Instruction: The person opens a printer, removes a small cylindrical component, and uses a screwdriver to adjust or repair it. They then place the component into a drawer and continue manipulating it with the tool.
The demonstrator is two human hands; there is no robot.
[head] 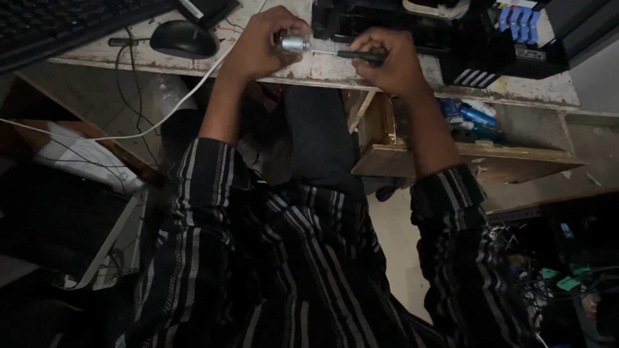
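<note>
Striped dark sleeves point(213, 212) fill the lower view, nearest the camera, both forearms reaching up toward the worktop point(335, 69).

Left hand point(261, 45): grip closed around a small silver metal cylinder point(295, 44), fingers wrapped over its left end; cylinder held just above the worktop's front edge, axis roughly level. Whether it touches the surface: cannot tell.

Right hand point(390, 61): grip closed in a fist on the dark green handle of a screwdriver point(361, 56). Thin shaft runs left from the handle and meets the right end of the cylinder. Tip itself too small to make out.

Hands near each other, joined only by the tool and the cylinder.

Surroundings, moving outward:
- Worktop surface pale, worn, paint chipped.
- Black mouse point(184, 38) left of the left hand, well apart from it; its cable trails off the edge.
- Black keyboard point(58, 22) at upper left corner.
- White cable point(161, 119) hangs from the worktop edge, running down and left.
- Black plastic tray-like unit point(464, 48) behind and to the right of the right hand.
- Open wooden drawer point(451, 154) under the worktop, below the right forearm; blue items point(474, 116) lie on the shelf behind it.
- Tangle of wires point(535, 277) at lower right, dim.

Lighting poor; lower half mostly in shadow.
</note>
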